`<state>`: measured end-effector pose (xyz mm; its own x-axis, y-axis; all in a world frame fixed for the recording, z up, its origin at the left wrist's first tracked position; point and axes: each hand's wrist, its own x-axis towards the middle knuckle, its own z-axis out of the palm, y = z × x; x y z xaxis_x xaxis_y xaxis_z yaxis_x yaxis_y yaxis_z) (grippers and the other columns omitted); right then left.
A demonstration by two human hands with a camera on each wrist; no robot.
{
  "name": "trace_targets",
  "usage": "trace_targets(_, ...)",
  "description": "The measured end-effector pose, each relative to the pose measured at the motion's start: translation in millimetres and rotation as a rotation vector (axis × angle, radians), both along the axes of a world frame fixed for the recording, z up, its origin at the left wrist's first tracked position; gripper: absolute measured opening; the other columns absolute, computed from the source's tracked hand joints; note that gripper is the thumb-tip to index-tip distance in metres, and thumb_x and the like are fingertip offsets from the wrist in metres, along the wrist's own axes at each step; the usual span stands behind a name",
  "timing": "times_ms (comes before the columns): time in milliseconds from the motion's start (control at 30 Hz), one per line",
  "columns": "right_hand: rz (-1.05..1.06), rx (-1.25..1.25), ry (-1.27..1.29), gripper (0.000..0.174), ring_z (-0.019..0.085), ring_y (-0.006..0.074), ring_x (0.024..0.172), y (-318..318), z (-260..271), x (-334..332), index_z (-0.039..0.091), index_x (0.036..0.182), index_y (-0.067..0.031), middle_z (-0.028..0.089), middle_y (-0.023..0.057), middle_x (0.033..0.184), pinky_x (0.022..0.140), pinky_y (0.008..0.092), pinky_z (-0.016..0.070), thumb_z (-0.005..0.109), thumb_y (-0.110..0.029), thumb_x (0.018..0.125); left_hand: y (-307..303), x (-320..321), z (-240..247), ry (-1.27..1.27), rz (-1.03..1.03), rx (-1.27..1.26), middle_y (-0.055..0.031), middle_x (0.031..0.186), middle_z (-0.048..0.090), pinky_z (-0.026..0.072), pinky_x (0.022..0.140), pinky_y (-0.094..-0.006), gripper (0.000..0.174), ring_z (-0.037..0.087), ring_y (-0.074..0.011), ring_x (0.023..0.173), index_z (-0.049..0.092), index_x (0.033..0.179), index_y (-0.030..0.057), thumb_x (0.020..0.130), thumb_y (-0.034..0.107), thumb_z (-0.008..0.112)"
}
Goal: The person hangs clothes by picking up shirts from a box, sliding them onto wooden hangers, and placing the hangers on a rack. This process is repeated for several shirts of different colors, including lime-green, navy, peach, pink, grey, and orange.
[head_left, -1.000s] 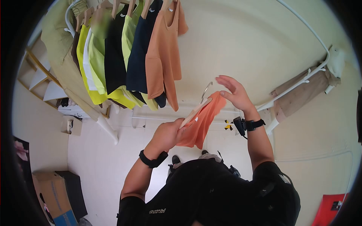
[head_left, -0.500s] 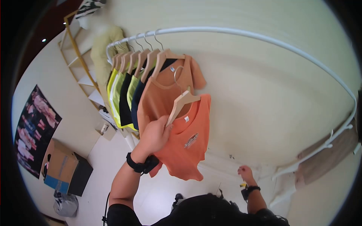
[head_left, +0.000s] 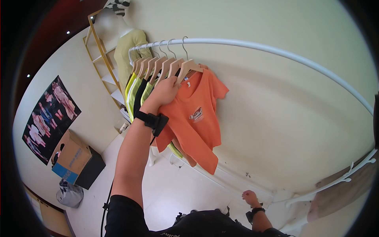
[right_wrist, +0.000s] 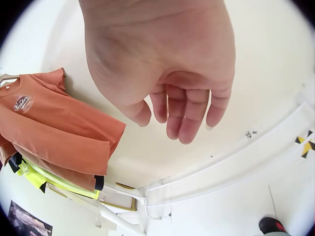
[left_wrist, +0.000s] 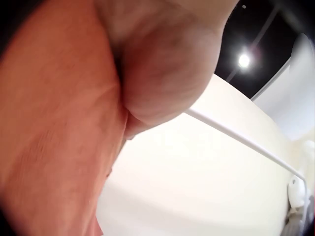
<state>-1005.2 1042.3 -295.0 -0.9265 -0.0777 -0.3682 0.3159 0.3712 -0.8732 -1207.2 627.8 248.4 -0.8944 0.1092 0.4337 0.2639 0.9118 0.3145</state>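
My left hand (head_left: pixel 165 93) grips the shoulder of a wooden hanger (head_left: pixel 188 68) that carries an orange T-shirt (head_left: pixel 199 104) with a small chest print. The hanger's metal hook (head_left: pixel 184 43) is at the white rail (head_left: pixel 237 42), in front of the other hung shirts. In the left wrist view, the hand (left_wrist: pixel 167 64) lies against the orange cloth (left_wrist: pixel 59 123), its fingertips mostly hidden. Low at the right, my right hand (head_left: pixel 251 197) hangs away from the clothes; the right wrist view shows its loosely bent fingers (right_wrist: pixel 184 110) holding nothing.
A dressed mannequin (head_left: pixel 123 51) and a shelf frame (head_left: pixel 103 59) stand behind the rail's left end. Cardboard boxes (head_left: pixel 73 158), a grey bag (head_left: pixel 70 194) and a wall poster (head_left: pixel 51 118) are at the left. Brown cloth (head_left: pixel 343 189) hangs at the lower right.
The left hand has raised the hanger and orange shirt up to the rail. The right hand, beside the shirt a second ago, has dropped away low. The head view has tilted upward.
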Motion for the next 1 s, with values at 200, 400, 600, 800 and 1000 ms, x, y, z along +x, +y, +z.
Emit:
trace_targets(200, 0.117, 0.083, -0.092, 0.023, 0.065, 0.0196, 0.066, -0.9, -11.7, 15.7, 0.063, 0.088, 0.0017, 0.066, 0.0119, 0.075, 0.062, 0.0312, 0.0519, 0.063, -0.018, 0.076, -24.4, 23.5, -37.0, 0.172, -0.139, 0.119, -0.0225, 0.098, 0.063, 0.0448, 0.086, -0.0394, 0.047, 0.058, -0.0368, 0.099, 0.045, 0.122, 0.0022, 0.082, 0.021, 0.061)
trace_targets(400, 0.267, 0.131, -0.105, 0.026, 0.066, 0.0199, 0.067, -41.3, -18.7, 1.4, 0.064, 0.088, 0.0011, 0.067, 0.0115, 0.075, 0.063, 0.032, 0.0517, 0.061, -0.022, 0.076, -49.2, 119.5, -88.3, -0.122, 0.096, 0.254, -0.0215, 0.099, 0.063, 0.0482, 0.08, -0.0393, 0.072, 0.062, -0.0367, 0.092, 0.036, 0.132, 0.0079, 0.07, 0.016, 0.071)
trace_targets(600, 0.405, 0.193, -0.17, 0.025, 0.065, 0.0196, 0.065, -102.1, 1.1, -20.2, 0.065, 0.086, 0.0011, 0.067, 0.0109, 0.074, 0.062, 0.032, 0.0515, 0.058, -0.021, 0.076, -113.9, 210.4, -192.9, -0.327, 0.181, 0.479, -0.0086, 0.067, 0.06, 0.0468, 0.057, -0.0326, 0.059, 0.06, -0.0243, 0.06, 0.04, 0.128, 0.0065, 0.074, 0.006, 0.065)
trace_targets(800, 0.711, 0.36, -0.305, 0.023, 0.066, 0.0218, 0.064, -171.8, -45.1, -38.6, 0.067, 0.077, 0.002, 0.067, 0.0138, 0.076, 0.062, 0.0333, 0.052, 0.054, -0.016, 0.076, -227.3, 381.7, -423.0, -0.629, 0.517, 0.606, -0.0112, 0.074, 0.065, 0.0506, 0.066, -0.0384, 0.039, 0.064, -0.0291, 0.072, 0.056, 0.11, 0.0093, 0.074, 0.02, 0.066)
trace_targets(1000, 0.773, 0.622, -0.737, 0.024, 0.065, 0.0186, 0.08, -273.0, -6.9, -38.3, 0.057, 0.103, -0.0078, 0.066, 0.0061, 0.096, 0.065, 0.0323, 0.0479, 0.051, -0.025, 0.088, -225.6, 689.1, -624.2, -1.721, 0.981, 0.694, -0.014, 0.097, 0.067, 0.0484, 0.085, -0.0388, 0.037, 0.063, -0.0254, 0.096, 0.066, 0.097, 0.0052, 0.083, 0.037, 0.053)
